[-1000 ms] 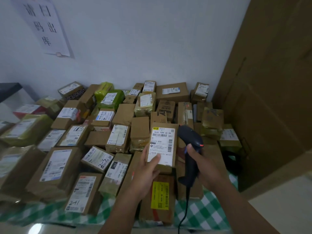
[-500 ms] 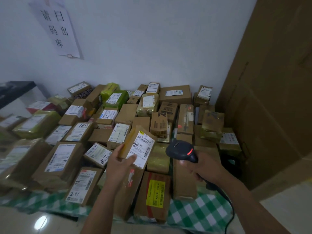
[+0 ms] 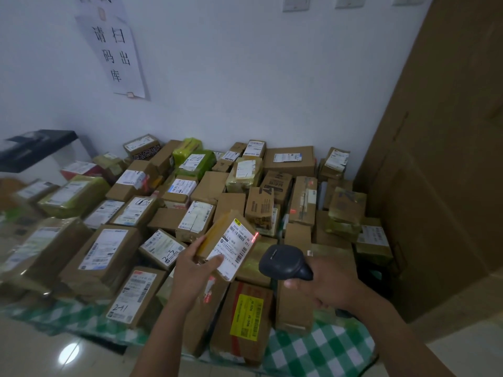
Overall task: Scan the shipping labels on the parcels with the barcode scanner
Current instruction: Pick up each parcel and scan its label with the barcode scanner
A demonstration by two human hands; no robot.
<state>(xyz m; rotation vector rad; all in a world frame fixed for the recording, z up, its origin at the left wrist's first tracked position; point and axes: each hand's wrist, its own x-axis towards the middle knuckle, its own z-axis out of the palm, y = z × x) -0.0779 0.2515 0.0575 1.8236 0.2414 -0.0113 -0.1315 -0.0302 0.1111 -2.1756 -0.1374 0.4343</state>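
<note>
My left hand [image 3: 194, 270] grips a small brown parcel [image 3: 230, 244] tilted up above the pile, its white shipping label [image 3: 234, 248] facing me and my thumb lying on the label's lower edge. A red scanner dot glows at the label's right edge. My right hand [image 3: 324, 284] holds the black barcode scanner [image 3: 283, 261] by its handle, just right of the parcel, with its head turned toward the label. The scanner's cable is mostly hidden behind my right forearm.
Several labelled cardboard parcels cover a table with a green-checked cloth [image 3: 321, 349]. A box with a yellow label [image 3: 246, 317] lies at the front edge. A tall brown cabinet [image 3: 449, 159] stands on the right, a white wall with a paper sign [image 3: 114, 50] behind.
My left hand has carried the parcel left and tilted it. My right hand has lowered the scanner and laid it sideways, and its red dot now falls on the label's edge.
</note>
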